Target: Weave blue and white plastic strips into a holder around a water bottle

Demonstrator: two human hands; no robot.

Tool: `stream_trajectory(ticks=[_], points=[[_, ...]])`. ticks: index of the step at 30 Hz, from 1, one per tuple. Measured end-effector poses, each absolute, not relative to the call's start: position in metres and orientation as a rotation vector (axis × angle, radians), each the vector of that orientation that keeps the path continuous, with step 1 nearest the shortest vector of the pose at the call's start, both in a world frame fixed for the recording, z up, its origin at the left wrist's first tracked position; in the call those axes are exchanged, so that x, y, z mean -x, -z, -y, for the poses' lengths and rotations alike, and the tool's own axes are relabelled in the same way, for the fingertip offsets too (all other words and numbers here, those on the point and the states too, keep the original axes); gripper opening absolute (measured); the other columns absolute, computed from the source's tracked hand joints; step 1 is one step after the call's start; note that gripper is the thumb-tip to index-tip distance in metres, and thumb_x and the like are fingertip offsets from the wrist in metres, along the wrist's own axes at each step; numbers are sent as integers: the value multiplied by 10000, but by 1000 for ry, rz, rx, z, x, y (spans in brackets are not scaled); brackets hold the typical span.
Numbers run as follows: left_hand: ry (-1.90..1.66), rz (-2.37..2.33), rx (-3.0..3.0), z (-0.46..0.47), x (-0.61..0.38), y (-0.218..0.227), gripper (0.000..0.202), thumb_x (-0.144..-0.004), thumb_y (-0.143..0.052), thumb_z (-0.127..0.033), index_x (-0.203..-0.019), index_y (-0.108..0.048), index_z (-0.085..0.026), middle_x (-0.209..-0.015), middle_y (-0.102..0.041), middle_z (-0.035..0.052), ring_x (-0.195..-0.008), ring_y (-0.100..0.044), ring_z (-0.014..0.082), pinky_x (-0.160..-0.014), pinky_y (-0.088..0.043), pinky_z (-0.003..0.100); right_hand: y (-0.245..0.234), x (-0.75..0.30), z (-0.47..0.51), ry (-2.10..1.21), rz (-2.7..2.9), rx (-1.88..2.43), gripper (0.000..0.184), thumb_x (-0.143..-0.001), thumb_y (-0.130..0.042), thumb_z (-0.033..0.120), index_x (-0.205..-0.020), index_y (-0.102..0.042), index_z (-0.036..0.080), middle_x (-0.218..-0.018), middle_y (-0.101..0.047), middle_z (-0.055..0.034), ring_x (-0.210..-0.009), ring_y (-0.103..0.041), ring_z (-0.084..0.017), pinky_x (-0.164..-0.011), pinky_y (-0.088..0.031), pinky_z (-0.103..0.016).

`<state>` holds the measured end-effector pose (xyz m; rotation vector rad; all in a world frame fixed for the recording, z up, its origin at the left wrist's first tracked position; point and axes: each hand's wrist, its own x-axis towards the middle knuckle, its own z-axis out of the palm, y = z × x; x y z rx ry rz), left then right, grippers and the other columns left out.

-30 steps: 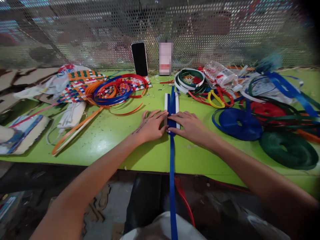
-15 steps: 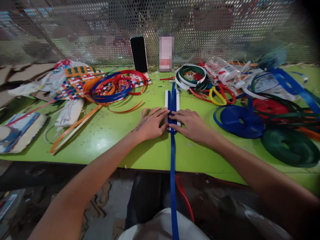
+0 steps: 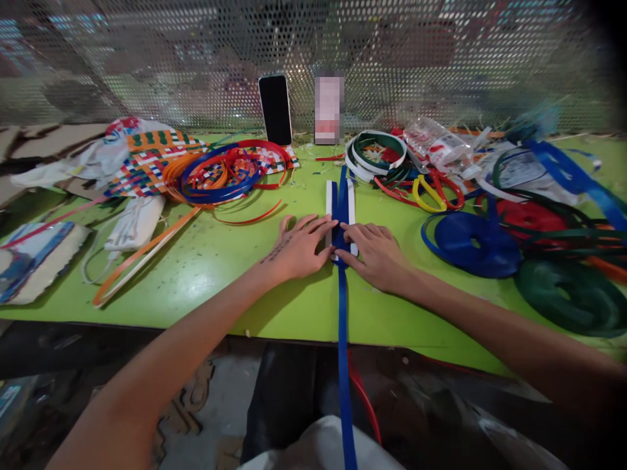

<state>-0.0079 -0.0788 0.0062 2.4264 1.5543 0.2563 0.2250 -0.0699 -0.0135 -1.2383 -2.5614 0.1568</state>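
Blue and white flat plastic strips lie side by side on the table between my hands, with a white strip along the left edge. A long blue strip runs from them toward me and hangs over the table edge to my lap. My left hand is open, its fingers stretched out and its fingertips resting on the left side of the strips. From the right, my right hand lies open with index finger and thumb apart on the blue strips. Part of the strips is hidden under my fingers.
A black-screened phone leans against the perforated metal screen. At left are an orange checkered woven piece and coiled strips. To the right lie scissors, a plastic bottle, a blue roll and a green roll.
The view has shifted slightly, so everything sits a little lower. Both hands stay on the strips; the fingers of my right hand look more bent and have slid slightly right.
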Motion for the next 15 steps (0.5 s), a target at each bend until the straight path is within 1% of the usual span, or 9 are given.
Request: stream_trajectory(ticks=[3, 6, 8, 10, 12, 15], points=[[-249, -1540, -2452, 79, 9, -6, 644, -1125, -470, -484, -1754, -358, -403, -1800, -408, -13, -1670, -343, 340, -1353, -164, 672, 14, -225, 70, -137, 2549, 1222, 351, -1143, -486, 522, -1223, -632, 213, -1334, -754, -145, -1188, -648, -353, -1018, -428, -496], [-198, -1534, -2479, 77, 9, -9, 607, -1141, -440, -488, -1741, -383, -417, -1809, -395, -14, -1667, -341, 342, -1342, -183, 665, 14, -225, 71, -133, 2539, 1199, 316, -1151, -472, 483, -1215, -627, 215, -1260, -767, -131, -1164, -647, -350, -1008, -429, -492], [-144, -1513, -2492, 74, 10, -12, 603, -1136, -459, -495, -1731, -402, -417, -1810, -394, -9, -1650, -358, 355, -1329, -197, 672, 13, -225, 71, -138, 2541, 1190, 294, -1157, -454, 450, -1206, -628, 218, -1241, -767, -127, -1148, -648, -345, -1004, -432, -492], [-107, -1490, -2506, 71, 11, -15, 621, -1125, -487, -497, -1734, -396, -415, -1804, -405, 2, -1624, -381, 376, -1314, -203, 686, 11, -226, 72, -149, 2545, 1189, 271, -1158, -438, 407, -1194, -632, 221, -1264, -764, -134, -1138, -651, -341, -1004, -438, -497], [-99, -1475, -2520, 68, 11, -16, 635, -1119, -502, -494, -1738, -392, -407, -1793, -423, 19, -1598, -400, 391, -1301, -211, 688, 9, -226, 72, -163, 2540, 1185, 241, -1152, -442, 366, -1175, -635, 224, -1340, -745, -145, -1147, -658, -337, -1012, -447, -502], [-109, -1471, -2536, 67, 11, -16, 635, -1113, -511, -479, -1732, -418, -373, -1759, -467, 56, -1558, -427, 392, -1288, -238, 659, 9, -227, 73, -187, 2501, 1163, 194, -1131, -505, 367, -1160, -634, 224, -1435, -681, -166, -1201, -659, -338, -1030, -470, -510]])
